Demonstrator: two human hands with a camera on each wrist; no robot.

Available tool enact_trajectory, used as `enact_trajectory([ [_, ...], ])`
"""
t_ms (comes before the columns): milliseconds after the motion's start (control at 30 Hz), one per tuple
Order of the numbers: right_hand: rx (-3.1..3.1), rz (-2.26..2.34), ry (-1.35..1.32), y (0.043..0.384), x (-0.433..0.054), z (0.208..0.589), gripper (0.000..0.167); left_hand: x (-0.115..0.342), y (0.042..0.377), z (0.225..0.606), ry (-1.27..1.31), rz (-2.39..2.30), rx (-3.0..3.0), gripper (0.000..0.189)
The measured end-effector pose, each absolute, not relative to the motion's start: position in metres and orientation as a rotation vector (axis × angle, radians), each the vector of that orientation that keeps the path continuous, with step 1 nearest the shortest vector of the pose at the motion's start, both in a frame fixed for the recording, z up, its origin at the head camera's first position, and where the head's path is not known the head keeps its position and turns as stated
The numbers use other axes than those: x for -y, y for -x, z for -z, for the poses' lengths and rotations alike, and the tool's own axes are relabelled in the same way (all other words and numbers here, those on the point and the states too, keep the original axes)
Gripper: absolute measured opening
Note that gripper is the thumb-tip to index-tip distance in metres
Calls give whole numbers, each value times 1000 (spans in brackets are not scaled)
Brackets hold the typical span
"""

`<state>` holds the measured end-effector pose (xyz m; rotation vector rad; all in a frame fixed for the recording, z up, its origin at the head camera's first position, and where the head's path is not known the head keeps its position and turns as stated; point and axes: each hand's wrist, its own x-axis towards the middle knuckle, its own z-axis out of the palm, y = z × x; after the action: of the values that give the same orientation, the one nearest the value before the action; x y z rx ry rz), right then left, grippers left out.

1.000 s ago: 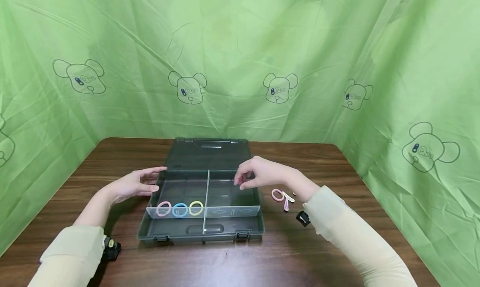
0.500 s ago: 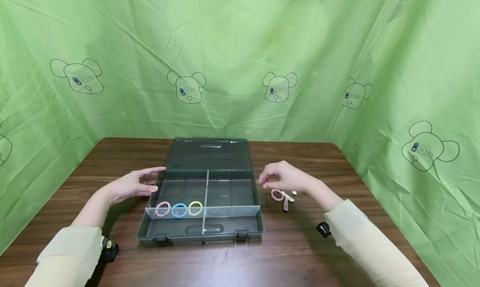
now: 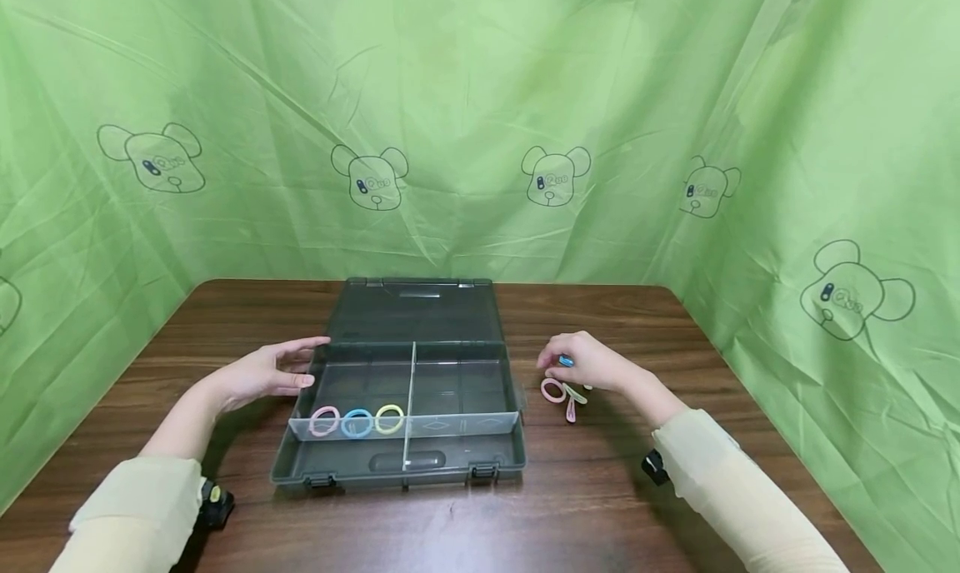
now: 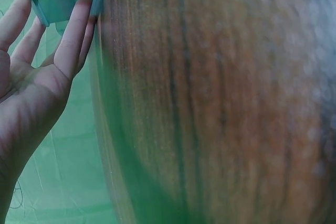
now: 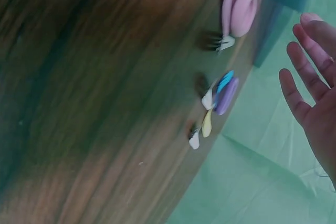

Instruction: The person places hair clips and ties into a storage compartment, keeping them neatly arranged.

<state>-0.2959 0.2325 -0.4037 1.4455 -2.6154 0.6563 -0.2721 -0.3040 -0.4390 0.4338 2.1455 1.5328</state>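
Note:
My left hand (image 3: 253, 379) rests at the left side of a dark see-through plastic box (image 3: 397, 478), fingers extended along its wall; in the left wrist view the fingertips (image 4: 81, 6) touch the box's corner. Three hair ties, pink (image 3: 325, 421), blue (image 3: 357, 424) and yellow (image 3: 389, 419), lie in its left compartment. My right hand (image 3: 583, 361), holding nothing, hovers over hair accessories right of the box. Below it are a pink hair tie (image 3: 553, 391), a pink hair clip (image 3: 572, 411), a blue hair clip (image 5: 224, 81), a purple hair tie (image 5: 227, 96) and a yellow hair clip (image 5: 207, 124).
The box's lid (image 3: 416, 311) lies folded back behind it. Thin clear dividers (image 3: 461, 425) split the box into compartments. Brown wood-grain tabletop (image 3: 480, 527) surrounds it, and green cloth (image 3: 465, 98) with bear outlines hangs behind and at the sides.
My right hand has moved right, from above the box's right compartment to over the hair accessories. A blue item now shows below it. The left hand has stayed at the box.

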Motion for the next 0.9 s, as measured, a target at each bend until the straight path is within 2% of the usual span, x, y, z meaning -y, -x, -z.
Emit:
enact_trajectory([
  [900,2847,-564,-1440,316,-240,428,7,303,272,440,-430,-1541,-2138,74],
])
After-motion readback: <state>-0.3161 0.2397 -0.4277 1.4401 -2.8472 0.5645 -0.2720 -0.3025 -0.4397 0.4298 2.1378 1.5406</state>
